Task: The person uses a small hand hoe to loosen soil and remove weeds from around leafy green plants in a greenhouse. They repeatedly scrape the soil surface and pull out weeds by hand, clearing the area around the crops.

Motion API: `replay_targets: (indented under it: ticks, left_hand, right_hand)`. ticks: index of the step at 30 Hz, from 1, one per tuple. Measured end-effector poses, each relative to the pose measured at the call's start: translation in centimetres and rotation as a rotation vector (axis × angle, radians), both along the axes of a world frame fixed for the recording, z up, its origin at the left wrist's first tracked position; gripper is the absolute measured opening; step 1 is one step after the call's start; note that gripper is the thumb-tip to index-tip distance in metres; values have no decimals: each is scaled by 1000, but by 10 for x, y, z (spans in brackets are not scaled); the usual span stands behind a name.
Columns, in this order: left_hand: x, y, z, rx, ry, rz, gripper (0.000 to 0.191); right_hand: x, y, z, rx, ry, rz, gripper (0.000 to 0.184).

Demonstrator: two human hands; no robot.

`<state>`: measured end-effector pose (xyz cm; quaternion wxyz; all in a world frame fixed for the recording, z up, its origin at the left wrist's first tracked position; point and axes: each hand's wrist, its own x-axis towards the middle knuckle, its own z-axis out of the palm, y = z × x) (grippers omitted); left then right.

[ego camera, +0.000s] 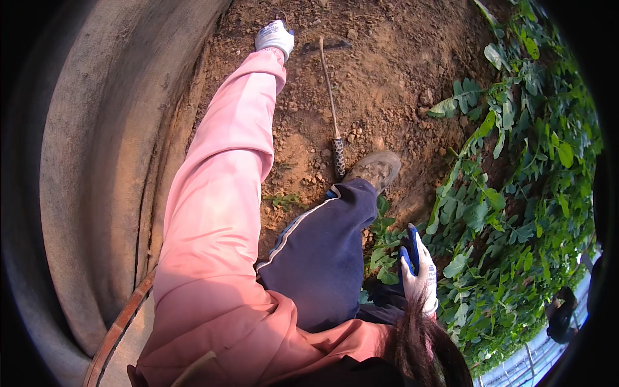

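Observation:
My left hand (275, 37), in a white work glove with a blue palm, is stretched far forward over the bare soil. Its back faces me and hides the fingers, so whether it grips anything is unclear. Just right of it lies a hand hoe (330, 92), its dark blade flat on the dirt. The hoe's thin wooden handle runs back to a dark patterned grip (339, 157) beside my muddy shoe (376, 168). In a matching glove, my right hand (421, 275) hangs beside my bent knee, thumb and fingers apart with nothing between them, close to green leaves.
Dense leafy plants (522, 203) with lobed leaves fill the right side. A tall tan wall or sheet (111, 145), bent by the lens, borders the left, with a reddish-brown strip (123, 321) below. Another person (562, 314) in dark clothing is at the lower right.

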<state>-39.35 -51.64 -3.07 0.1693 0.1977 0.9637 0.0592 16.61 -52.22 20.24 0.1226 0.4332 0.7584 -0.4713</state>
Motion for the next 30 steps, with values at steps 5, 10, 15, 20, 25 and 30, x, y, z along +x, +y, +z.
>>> replay_targets:
  ticks: [5, 10, 15, 20, 25, 30]
  left_hand:
    - [-8, -64, -13, 494, -59, 161, 40]
    - [39, -179, 24, 840, -412, 289, 20]
    - [109, -247, 54, 635, -589, 510, 18]
    - [164, -318, 37, 498, -560, 443, 41]
    - [213, -299, 61, 51, -261, -196, 42]
    - [258, -270, 30, -36, 60, -324, 78]
  right_hand:
    - [9, -2, 5, 45, 36, 17, 55]
    - [21, -12, 16, 22, 23, 8, 52]
    - [29, -25, 29, 15, -5, -12, 50]
    - [32, -38, 42, -12, -2, -60, 49]
    - [43, -56, 44, -23, 8, -70, 52]
    - [45, -72, 48, -65, -27, -163, 55]
